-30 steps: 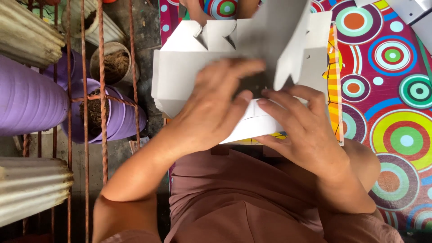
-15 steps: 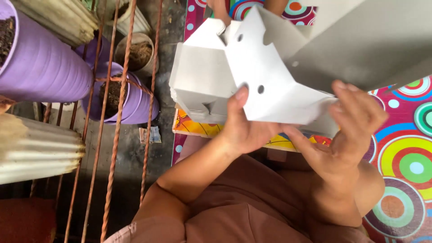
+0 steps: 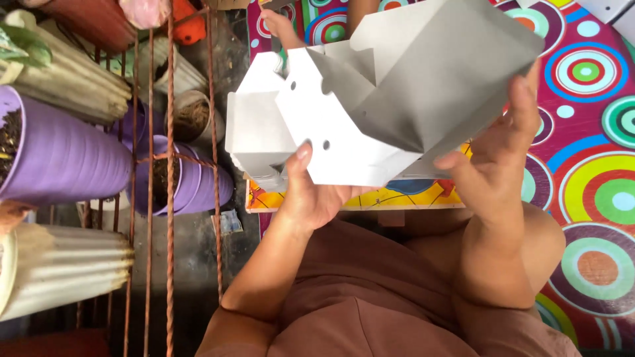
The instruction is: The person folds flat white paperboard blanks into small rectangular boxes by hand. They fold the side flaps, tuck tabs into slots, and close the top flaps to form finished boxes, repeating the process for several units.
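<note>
We grip the half-folded white cardboard box (image 3: 370, 119) above the mat's (image 3: 595, 198) left edge, left hand (image 3: 317, 198) pinching its lower panel, right hand (image 3: 493, 165) clasping the grey flap to steady it.

White die-cut cardboard box (image 3: 370, 125), half-folded, flaps splayed, held aloft, tilted.

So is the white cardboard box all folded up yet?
Not yet. Done: the white die-cut cardboard box already has creased, raised panels. In hand: the left hand grips its lower edge while the right hand supports the big grey flap. Left: that flap stands open, so the box isn't closed.
</note>
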